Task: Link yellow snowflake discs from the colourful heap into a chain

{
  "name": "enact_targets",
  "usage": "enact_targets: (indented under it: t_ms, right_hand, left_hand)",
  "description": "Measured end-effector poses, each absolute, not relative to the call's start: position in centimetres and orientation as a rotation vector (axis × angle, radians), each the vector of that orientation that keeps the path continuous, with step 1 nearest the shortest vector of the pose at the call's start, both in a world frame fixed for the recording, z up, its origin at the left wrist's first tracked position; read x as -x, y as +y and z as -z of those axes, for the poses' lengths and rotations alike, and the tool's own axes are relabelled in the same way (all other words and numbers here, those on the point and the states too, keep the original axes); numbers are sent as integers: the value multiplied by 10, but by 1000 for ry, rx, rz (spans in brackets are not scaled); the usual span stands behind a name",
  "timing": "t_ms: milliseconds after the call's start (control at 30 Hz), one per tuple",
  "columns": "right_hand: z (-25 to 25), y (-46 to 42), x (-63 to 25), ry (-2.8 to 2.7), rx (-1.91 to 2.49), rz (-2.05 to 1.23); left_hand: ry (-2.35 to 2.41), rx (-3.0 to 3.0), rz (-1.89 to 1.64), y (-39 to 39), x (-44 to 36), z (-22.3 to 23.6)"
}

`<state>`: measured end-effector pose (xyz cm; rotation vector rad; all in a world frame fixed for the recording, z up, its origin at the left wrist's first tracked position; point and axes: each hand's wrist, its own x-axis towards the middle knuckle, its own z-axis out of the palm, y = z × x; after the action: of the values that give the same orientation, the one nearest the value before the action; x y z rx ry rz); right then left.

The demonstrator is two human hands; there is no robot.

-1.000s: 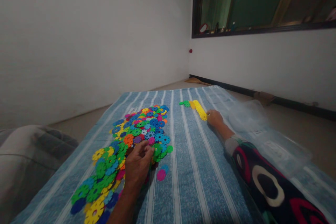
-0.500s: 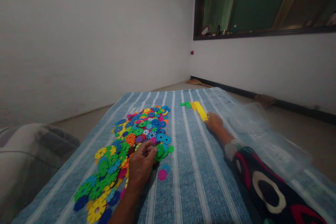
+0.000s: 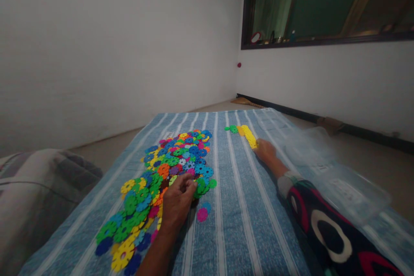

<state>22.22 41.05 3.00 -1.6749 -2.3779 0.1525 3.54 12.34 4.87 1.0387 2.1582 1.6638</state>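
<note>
The left hand point(image 3: 178, 196) curls over mixed discs point(image 3: 164, 170) heaped left on the striped cloth point(image 3: 233, 215), likely for easy reach, while the right hand point(image 3: 266, 151), farther right, meets the yellow strip's point(image 3: 249, 136) near end, perhaps steadying it, though I cannot tell whether either pinches anything.

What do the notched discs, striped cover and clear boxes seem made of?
Notched discs: likely plastic, semi-matte, from their uniform bright colours.
Striped cover: apparently woven fabric, matte, given its flecked texture.
Clear boxes: probably glossy plastic, being see-through with pale highlights.
</note>
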Motion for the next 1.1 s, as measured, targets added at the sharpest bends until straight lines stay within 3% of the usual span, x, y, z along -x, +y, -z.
enact_targets:
  t_ms: [533, 967, 1100]
  right_hand:
    - [-27, 382, -229, -2451, 1633, -114]
    - [-15, 256, -242, -2667, 998, -138]
    - [-3, 231, -241, -2616, 804, 0]
  left_hand:
    - [2286, -1156, -1542, 120, -34, -44]
    - [2840, -1352, -1211, 111, 1, -41]
    - [2769, -1644, -994, 110, -6, -46]
